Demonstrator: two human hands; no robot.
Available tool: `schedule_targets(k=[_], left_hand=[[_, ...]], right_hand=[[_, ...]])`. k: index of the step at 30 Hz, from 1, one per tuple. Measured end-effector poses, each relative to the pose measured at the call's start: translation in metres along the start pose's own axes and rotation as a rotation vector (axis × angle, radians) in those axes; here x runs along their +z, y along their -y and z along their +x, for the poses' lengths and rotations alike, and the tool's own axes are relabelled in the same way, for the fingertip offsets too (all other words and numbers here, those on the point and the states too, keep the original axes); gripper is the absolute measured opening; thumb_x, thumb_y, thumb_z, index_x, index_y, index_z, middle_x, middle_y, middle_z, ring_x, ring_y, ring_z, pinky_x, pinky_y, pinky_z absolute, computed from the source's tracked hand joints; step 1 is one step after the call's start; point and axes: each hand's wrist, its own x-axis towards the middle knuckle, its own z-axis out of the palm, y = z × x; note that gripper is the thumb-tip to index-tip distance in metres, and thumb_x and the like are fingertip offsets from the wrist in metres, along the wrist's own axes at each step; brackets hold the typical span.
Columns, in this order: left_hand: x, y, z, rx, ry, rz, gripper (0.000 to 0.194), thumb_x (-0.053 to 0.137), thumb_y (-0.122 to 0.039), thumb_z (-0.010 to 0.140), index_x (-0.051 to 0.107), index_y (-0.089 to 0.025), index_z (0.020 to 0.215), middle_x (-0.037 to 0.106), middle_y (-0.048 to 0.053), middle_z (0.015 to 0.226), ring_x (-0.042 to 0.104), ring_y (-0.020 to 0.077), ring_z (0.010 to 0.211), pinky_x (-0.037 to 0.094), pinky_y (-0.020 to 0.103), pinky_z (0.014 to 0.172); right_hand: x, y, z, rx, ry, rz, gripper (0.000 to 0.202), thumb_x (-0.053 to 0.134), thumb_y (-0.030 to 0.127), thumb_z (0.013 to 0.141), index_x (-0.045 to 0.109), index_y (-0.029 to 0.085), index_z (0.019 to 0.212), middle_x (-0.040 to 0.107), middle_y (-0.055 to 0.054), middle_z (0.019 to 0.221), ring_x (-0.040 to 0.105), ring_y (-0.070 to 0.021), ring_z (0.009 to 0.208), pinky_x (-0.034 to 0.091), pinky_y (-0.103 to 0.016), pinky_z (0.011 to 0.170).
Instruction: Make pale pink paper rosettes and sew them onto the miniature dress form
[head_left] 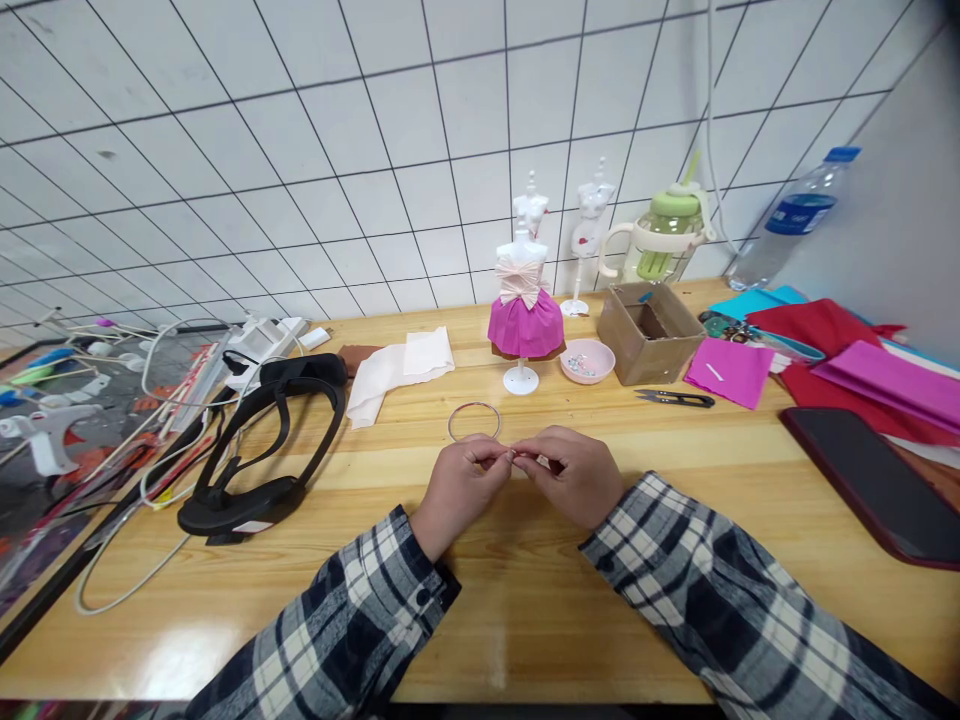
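Note:
My left hand [466, 484] and my right hand [570, 470] meet fingertip to fingertip over the middle of the wooden table. Both are closed in a pinch; something tiny and pinkish may show between them, too small to name. A thin metal ring [474, 404] lies just beyond my left hand. Behind it stands a small white dress form [521, 258] in a magenta skirt [525, 325] with a pale pink bow [520, 281]. A pink bowl [587, 361] with small beads sits to its right.
Small black snips [675, 398], a cardboard box [650, 332] and a phone [874, 485] are on the right, with coloured fabric [729, 371]. Pale cloth [397, 369] and a black headset [262, 450] lie left. A green-lidded cup [671, 235] stands behind the box.

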Motion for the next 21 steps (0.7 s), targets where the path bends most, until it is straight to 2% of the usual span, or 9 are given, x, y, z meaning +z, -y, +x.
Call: schedule_targets(k=[5,10,16,18,21], left_hand=[[0.001,-0.003,-0.001,0.003,-0.007,0.081,0.016,0.059,-0.019,0.077,0.07,-0.019,0.065,0.068,0.001,0.064,0.06,0.0133,0.06,0.046,0.024,0.06],[0.003,-0.005,-0.001,0.011,0.011,0.025,0.015,0.059,-0.018,0.077,0.07,-0.019,0.066,0.071,0.002,0.069,0.063,0.0141,0.065,0.047,0.024,0.064],[0.003,-0.005,-0.001,0.036,0.032,-0.09,0.016,0.059,-0.019,0.081,0.075,-0.02,0.078,0.074,0.004,0.076,0.066,0.0157,0.072,0.05,0.025,0.067],[0.003,-0.005,-0.002,0.044,0.052,-0.13,0.017,0.058,-0.019,0.082,0.075,-0.02,0.081,0.075,0.004,0.08,0.067,0.016,0.075,0.051,0.026,0.07],[0.003,-0.005,-0.003,0.06,0.081,-0.145,0.018,0.058,-0.02,0.084,0.075,-0.02,0.082,0.075,0.005,0.082,0.067,0.016,0.075,0.052,0.026,0.071]], right_hand=[[0.0,0.004,0.0,0.028,-0.019,0.006,0.015,0.06,0.029,0.084,0.074,0.025,0.086,0.069,0.0,0.073,0.056,-0.0119,0.059,0.042,-0.025,0.057],[-0.002,0.008,0.002,0.134,-0.039,0.067,0.01,0.062,0.025,0.077,0.07,0.021,0.073,0.063,0.001,0.063,0.05,-0.011,0.053,0.038,-0.024,0.052],[0.003,0.001,0.005,0.424,-0.006,0.461,0.014,0.06,0.032,0.075,0.065,0.019,0.071,0.056,0.003,0.054,0.043,-0.0099,0.047,0.033,-0.022,0.043],[0.005,-0.003,0.007,0.524,-0.045,0.629,0.016,0.061,0.035,0.074,0.061,0.019,0.072,0.06,0.002,0.059,0.042,-0.0091,0.046,0.032,-0.021,0.041],[0.002,-0.009,0.013,0.654,-0.106,0.823,0.021,0.062,0.039,0.071,0.054,0.019,0.071,0.069,-0.003,0.078,0.042,-0.0064,0.044,0.031,-0.02,0.037]])
